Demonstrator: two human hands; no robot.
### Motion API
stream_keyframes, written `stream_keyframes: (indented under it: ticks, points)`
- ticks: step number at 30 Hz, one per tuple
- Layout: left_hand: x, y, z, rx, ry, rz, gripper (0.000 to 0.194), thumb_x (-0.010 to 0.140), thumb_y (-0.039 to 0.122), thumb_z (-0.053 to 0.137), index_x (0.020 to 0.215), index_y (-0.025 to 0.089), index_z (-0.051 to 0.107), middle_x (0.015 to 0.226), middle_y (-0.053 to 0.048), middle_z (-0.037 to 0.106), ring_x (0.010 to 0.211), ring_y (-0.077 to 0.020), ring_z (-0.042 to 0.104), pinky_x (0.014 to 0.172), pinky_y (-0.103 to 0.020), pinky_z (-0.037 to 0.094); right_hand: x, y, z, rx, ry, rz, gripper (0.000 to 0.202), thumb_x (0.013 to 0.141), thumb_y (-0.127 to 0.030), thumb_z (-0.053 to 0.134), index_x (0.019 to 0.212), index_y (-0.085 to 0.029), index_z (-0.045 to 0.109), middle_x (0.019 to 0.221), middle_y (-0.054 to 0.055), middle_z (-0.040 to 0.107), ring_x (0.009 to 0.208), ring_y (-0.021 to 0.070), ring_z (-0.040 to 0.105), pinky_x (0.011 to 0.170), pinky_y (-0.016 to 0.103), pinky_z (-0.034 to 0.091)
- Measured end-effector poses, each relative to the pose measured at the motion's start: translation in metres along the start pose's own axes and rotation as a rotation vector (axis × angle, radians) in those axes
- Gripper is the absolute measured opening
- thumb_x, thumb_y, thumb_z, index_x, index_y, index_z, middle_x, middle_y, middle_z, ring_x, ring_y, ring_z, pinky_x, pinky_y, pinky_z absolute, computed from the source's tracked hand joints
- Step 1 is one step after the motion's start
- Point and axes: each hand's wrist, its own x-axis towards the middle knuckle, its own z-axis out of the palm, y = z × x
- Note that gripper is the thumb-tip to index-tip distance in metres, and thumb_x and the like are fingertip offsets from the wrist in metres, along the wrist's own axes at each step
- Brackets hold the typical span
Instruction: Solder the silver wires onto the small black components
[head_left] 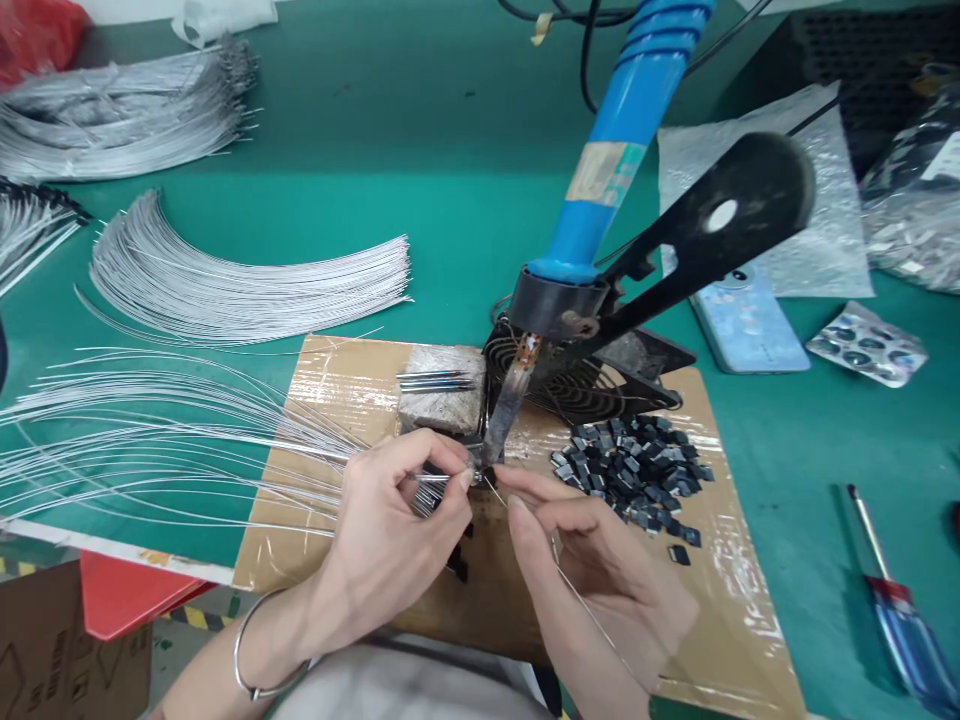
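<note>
My left hand [397,540] is closed on a bunch of thin grey-white wires [300,435], which trail off to the left. Its thumb and forefinger pinch at the wire ends, right beside the tip [506,410] of a blue soldering iron [611,160]. The exact end piece between those fingertips is too small to make out. A thin strand of solder wire [589,610] runs through my right hand [600,570], pinched by thumb and forefinger, with its end close to the iron's tip. The iron points downward, clamped in a black metal holder [705,220].
Small black connectors [637,470] lie piled on the cardboard [720,620], right of a black fan [585,380]. A metal block [442,395] stands behind my left hand. Wire bundles [255,285] lie left; a phone [750,325], blister pack [866,345] and screwdriver [904,630] lie right.
</note>
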Motion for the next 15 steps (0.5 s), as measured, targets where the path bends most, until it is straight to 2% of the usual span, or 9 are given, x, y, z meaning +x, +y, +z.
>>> stream_keyframes:
  ticks: [7,15]
  points:
    - [0.0,-0.0002,0.0002,-0.034,-0.013,-0.008,0.013,0.082,0.02,0.064,0.069,0.018,0.068,0.08,-0.006,0.075,0.072,-0.0194,0.068,0.058,-0.029,0.049,0.0,0.0003,0.0024,0.023,0.023,0.017,0.018,0.089,-0.022,0.076,0.074,-0.025,0.066,0.103,0.001,0.084,0.084,0.0184,0.079,0.071,0.028,0.057]
    - [-0.0019,-0.0027,0.0004,-0.007,0.003,0.014,0.013,0.082,0.018,0.063,0.07,0.019,0.067,0.081,-0.005,0.076,0.068,-0.0171,0.065,0.054,-0.027,0.044,-0.0002,-0.0013,0.0044,0.032,0.041,0.017,0.018,0.089,-0.021,0.076,0.074,-0.025,0.068,0.101,0.001,0.083,0.084,0.0179,0.078,0.072,0.027,0.058]
